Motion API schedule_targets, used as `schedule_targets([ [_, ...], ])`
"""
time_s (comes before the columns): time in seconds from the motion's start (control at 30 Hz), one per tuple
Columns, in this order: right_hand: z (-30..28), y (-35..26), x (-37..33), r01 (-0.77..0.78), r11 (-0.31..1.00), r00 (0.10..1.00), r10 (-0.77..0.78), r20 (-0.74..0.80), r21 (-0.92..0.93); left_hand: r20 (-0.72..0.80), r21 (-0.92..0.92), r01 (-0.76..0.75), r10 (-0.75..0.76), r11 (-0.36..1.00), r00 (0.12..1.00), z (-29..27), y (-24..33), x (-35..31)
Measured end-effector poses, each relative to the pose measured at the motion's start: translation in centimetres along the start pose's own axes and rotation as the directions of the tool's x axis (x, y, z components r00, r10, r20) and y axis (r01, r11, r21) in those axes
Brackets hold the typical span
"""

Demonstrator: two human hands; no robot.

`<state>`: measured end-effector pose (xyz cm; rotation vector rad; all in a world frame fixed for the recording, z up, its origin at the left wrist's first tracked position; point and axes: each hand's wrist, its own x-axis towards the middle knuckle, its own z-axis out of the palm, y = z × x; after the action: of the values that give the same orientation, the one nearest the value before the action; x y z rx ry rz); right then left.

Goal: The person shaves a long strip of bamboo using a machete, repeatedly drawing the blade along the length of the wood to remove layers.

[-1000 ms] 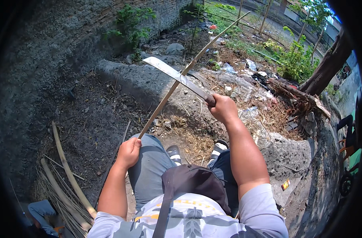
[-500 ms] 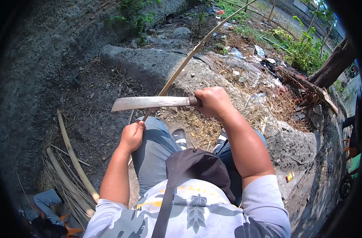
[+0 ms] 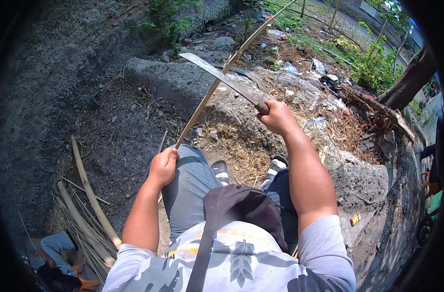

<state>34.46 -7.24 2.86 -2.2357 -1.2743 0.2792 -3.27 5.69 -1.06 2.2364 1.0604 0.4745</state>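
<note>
My left hand (image 3: 163,167) is closed round the near end of a long, thin wooden strip (image 3: 200,108), beside my left knee. The strip slants away up and to the right, past the concrete ledge. In my right hand (image 3: 276,117) is the dark handle of a machete (image 3: 242,91). Its broad steel blade points up and to the left and crosses the strip about midway along, touching it there. A small sliver stands up from the strip at the blade.
A rough concrete ledge (image 3: 168,75) runs in front of my feet. Curved poles (image 3: 89,187) and a bundle of thin sticks (image 3: 81,224) lie at left. Another person's leg (image 3: 59,246) shows at lower left. A tree trunk (image 3: 411,80) leans at right, near scattered litter.
The machete has moved from near my left hand outward along the strip, its tip swinging up and away. My right arm has stretched forward; my left hand stays in place.
</note>
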Motion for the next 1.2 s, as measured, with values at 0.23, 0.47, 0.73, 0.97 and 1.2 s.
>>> schedule_targets([
  [0.23, 1.8, -0.9, 0.3, 0.283, 0.945, 0.948, -0.249, 0.198, -0.166, 0.008, 0.014, 0.031, -0.031, 0.999, 0.999, -0.1, 0.0, 0.1],
  [0.47, 0.3, 0.5, 0.4, 0.044, 0.978, 0.992, -0.020, 0.121, -0.205, -0.033, 0.058, -0.030, 0.032, 0.998, 0.999, 0.1, 0.7, -0.1],
  [0.73, 0.1, 0.2, 0.1, -0.129, 0.991, 0.991, 0.131, 0.034, -0.040, 0.028, 0.059, 0.010, -0.011, 0.998, 1.000, -0.3, 0.9, 0.1],
  [0.97, 2.3, -2.4, -0.8, 0.213, 0.963, 0.971, -0.191, 0.142, -0.164, 0.011, 0.033, -0.030, 0.030, 0.999, 0.999, -0.1, 0.7, 0.3],
  [1.2, 1.7, -1.7, 0.0, 0.346, 0.880, 0.936, -0.350, 0.047, -0.325, -0.025, 0.183, -0.044, 0.050, 0.982, 0.998, 0.3, 1.3, -0.3],
])
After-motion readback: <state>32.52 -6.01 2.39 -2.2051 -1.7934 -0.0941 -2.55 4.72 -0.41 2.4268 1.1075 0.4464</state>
